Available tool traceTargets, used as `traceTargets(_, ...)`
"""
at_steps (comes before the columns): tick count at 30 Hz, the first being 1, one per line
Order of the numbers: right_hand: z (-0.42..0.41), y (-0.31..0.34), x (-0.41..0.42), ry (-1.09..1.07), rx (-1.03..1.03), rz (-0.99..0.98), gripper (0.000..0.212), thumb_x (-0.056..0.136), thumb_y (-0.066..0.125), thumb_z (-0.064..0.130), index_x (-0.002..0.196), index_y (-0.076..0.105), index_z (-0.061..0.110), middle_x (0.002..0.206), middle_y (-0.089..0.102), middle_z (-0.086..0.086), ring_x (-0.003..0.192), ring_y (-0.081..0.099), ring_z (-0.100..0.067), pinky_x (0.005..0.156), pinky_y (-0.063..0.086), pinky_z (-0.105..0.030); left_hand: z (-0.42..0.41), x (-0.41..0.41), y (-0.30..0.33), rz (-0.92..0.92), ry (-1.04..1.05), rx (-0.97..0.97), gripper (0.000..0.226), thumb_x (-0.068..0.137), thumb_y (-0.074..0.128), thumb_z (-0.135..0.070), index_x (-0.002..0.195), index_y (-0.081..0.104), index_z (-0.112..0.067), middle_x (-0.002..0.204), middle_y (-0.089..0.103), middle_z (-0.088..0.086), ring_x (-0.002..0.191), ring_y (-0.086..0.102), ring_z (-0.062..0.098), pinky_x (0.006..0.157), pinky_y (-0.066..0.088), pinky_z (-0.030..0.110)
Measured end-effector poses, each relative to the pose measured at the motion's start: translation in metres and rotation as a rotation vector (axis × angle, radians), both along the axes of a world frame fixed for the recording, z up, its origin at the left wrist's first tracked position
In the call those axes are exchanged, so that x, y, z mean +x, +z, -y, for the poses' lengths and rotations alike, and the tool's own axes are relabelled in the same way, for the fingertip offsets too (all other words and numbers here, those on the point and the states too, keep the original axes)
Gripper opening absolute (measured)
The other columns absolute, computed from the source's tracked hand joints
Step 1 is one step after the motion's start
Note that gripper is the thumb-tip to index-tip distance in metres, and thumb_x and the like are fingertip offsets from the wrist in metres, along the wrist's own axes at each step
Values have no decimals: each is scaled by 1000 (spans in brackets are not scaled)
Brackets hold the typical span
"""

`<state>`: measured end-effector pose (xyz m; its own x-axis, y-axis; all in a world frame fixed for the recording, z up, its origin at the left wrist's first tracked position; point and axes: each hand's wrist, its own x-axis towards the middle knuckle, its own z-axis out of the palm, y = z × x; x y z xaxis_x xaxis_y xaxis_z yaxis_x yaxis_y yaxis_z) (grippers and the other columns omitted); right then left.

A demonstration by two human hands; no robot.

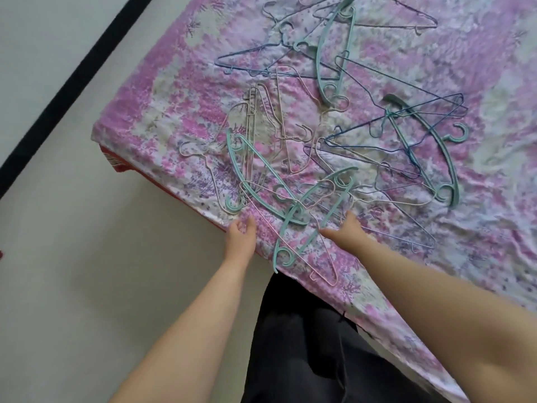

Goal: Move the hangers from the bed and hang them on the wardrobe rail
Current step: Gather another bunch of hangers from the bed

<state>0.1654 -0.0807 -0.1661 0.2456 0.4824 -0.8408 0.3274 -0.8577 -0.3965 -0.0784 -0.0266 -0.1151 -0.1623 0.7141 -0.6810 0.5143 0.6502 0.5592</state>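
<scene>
The hangers [334, 135] lie flat in a loose, overlapping tangle on the bed [162, 91], spread from its near edge to well up the sheet. Five are broad teal plastic [315, 212], curved with round hooks; the others are thin wire in dark blue [406, 112], pale pink [293, 251] and white. One teal hanger and a pink one beneath it overhang the near edge

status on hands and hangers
Left hand open at bed edge. Right hand touching teal hanger. Hangers tangled, none lifted.
</scene>
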Motion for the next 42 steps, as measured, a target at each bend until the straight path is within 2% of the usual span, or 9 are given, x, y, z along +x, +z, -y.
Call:
traceTargets(7,-44,-71,-6,-199,-102,134,121,74,73,54,151,-11,12,160,-2,-10,145,15,-32,117,22,-48,-64,-8,-83,-148,-76,-154,69,96,41,-50,149,24,-9,154,29,13,139,33,32,113,30,46)
traceTargets(11,-51,-101,-2,-6,-218,272,129,69,69,66,149,-18,16,158,-17,-12,146,-13,-30,117,5,-46,-89,-9,-121,-210,-113,-239,77,93,47,-48,153,12,-14,159,15,10,145,19,33,116,22,49)
traceTargets(18,-65,-136,6,246,-235,377,139,56,65,81,140,-34,34,151,-35,-14,141,-16,-48,113,-3,-57,-110,-5,-171,-413,-289,-275,101,84,57,-57,153,-4,-17,161,-7,2,148,1,30,118,9,52)
traceTargets(23,-69,-156,13,284,-169,606,125,67,54,82,146,-25,26,159,-5,-17,142,10,-44,113,16,-55,-133,3,-198,-567,-318,-159,103,85,53,-62,153,-7,-12,161,-9,5,148,-7,25,118,-2,43)
traceTargets(30,-81,-165,36,165,-97,631,135,62,57,83,147,-22,14,158,-19,-8,146,-5,-38,117,7,-49,-164,20,-210,-532,-319,-147,99,75,70,-54,147,17,-12,152,24,15,135,33,38,106,32,46)
traceTargets(33,-96,-163,44,143,-70,640,133,63,63,79,151,-9,10,159,6,-13,144,16,-34,114,23,-46,-169,33,-213,-387,-263,-162,111,67,78,-55,144,13,-10,145,37,17,124,46,36,90,40,36)
traceTargets(37,-109,-161,47,-102,-33,604,102,83,57,62,150,5,6,135,50,-22,119,51,-39,86,44,-44,-168,60,-212,-427,-275,-199,116,73,73,-54,151,0,-10,158,8,20,142,22,38,106,31,48)
traceTargets(39,-111,-160,48,-215,-61,530,90,89,54,50,149,7,2,127,57,-22,112,56,-41,79,44,-43,-164,72,-212,-466,-321,-240,117,76,68,-57,151,-7,-9,159,-2,18,145,12,38,111,24,51)
traceTargets(42,-104,-158,54,-336,-28,387,79,88,50,45,144,15,1,125,56,-24,111,55,-42,89,45,-45,-162,75,-213,-428,-360,-234,116,78,67,-57,150,-7,-4,157,18,20,139,29,39,106,34,48)
